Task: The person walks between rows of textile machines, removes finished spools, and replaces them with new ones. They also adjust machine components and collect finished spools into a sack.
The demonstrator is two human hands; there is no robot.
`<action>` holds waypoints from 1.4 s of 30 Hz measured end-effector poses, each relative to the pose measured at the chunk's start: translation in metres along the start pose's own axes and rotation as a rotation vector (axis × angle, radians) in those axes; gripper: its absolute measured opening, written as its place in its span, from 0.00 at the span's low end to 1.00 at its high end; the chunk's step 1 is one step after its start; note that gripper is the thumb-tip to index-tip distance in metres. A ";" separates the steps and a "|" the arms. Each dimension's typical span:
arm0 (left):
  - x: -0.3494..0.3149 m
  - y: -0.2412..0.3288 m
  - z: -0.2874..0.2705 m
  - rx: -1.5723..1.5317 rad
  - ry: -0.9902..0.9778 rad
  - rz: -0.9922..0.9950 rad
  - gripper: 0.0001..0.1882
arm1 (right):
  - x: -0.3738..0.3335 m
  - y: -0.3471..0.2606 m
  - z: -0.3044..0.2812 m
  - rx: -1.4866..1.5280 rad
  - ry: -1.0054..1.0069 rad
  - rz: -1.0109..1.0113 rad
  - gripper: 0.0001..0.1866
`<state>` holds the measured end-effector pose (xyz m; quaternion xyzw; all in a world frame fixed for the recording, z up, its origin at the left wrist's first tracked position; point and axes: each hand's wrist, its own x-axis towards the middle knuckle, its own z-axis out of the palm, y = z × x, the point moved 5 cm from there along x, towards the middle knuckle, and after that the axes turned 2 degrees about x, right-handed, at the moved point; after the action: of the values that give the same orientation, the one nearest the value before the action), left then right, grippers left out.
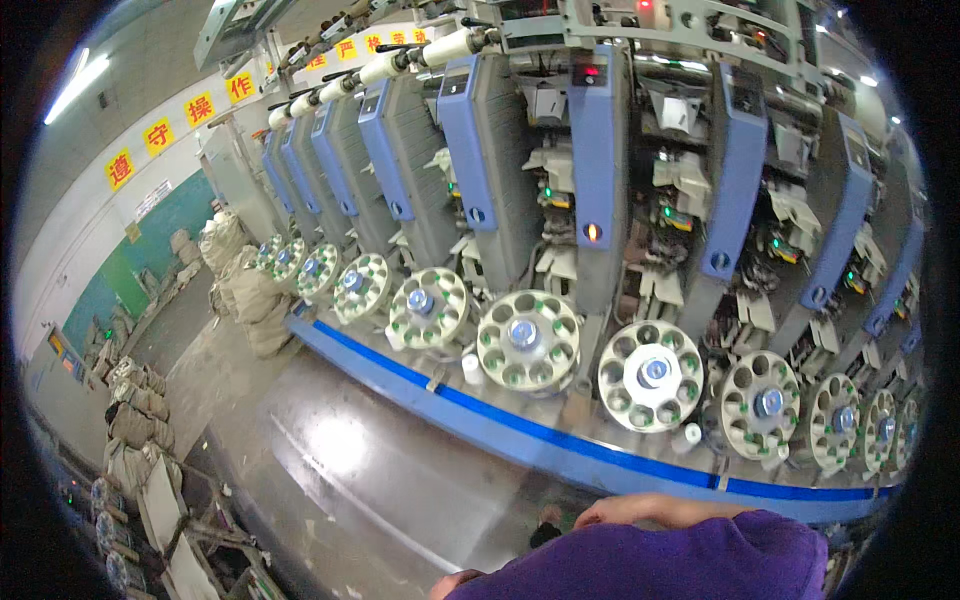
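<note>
My purple-clad body fills the lower edge. My bare right arm bends across it, and my right hand point(597, 514) is by my front, its fingers mostly hidden behind the purple cloth. Only a small part of my left hand point(455, 583) shows at the bottom edge; its fingers cannot be made out. Neither hand touches the machine. Nearest to my right hand is the blue rail point(560, 443) along the machine's front. Above it stand round cream bobbin magazines point(652, 376), with pockets around a blue-topped hub; several pockets in the left magazine point(527, 340) hold green-tipped bobbins.
Blue-and-grey winding units point(598, 150) stand in a long row, one with an orange-lit knob. White bobbins point(472, 369) stand beside the magazines. Large pale sacks point(252, 295) are piled at the row's far end. A shiny floor point(340, 440) runs alongside; more equipment point(165, 500) lines the left.
</note>
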<state>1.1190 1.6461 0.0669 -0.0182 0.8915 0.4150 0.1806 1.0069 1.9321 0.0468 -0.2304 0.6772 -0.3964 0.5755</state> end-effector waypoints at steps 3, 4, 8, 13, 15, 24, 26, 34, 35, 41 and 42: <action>0.082 -0.007 -0.031 -0.468 -0.152 0.056 0.20 | -0.007 -0.060 -0.114 0.047 0.275 -0.247 0.22; 0.103 -0.010 -0.056 -0.446 -0.094 -0.031 0.19 | -0.011 -0.075 -0.156 0.225 0.441 -0.258 0.23; 0.223 0.055 -0.164 -0.436 0.249 0.116 0.11 | -0.054 -0.129 -0.294 -0.114 1.170 -0.316 0.19; 0.354 0.209 -0.273 -0.002 0.518 0.780 0.09 | -0.077 -0.129 -0.391 -0.068 1.504 -0.251 0.16; 0.408 0.275 -0.296 0.068 0.536 1.052 0.10 | -0.087 -0.116 -0.415 -0.019 1.671 -0.138 0.17; 0.579 0.536 -0.318 -0.230 0.425 1.631 0.06 | -0.086 -0.112 -0.447 0.018 2.047 0.128 0.17; 0.602 0.590 -0.323 -0.368 0.471 1.527 0.07 | -0.086 -0.118 -0.447 -0.034 2.094 0.234 0.16; 0.641 0.733 -0.352 -0.056 0.933 1.520 0.07 | -0.077 -0.114 -0.450 0.252 2.062 0.092 0.15; 0.649 0.742 -0.358 -0.131 0.875 1.505 0.10 | -0.076 -0.114 -0.451 0.247 2.053 0.096 0.14; 0.675 0.799 -0.384 0.075 0.737 1.323 0.16 | -0.076 -0.112 -0.452 0.330 1.986 0.086 0.13; 0.674 0.807 -0.385 0.176 0.755 1.275 0.17 | -0.076 -0.112 -0.452 0.375 1.967 0.057 0.13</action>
<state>0.2243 1.9664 0.6595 0.3759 0.7605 0.3318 -0.4127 0.5736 2.0485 0.1930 0.3104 0.7840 -0.4972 -0.2042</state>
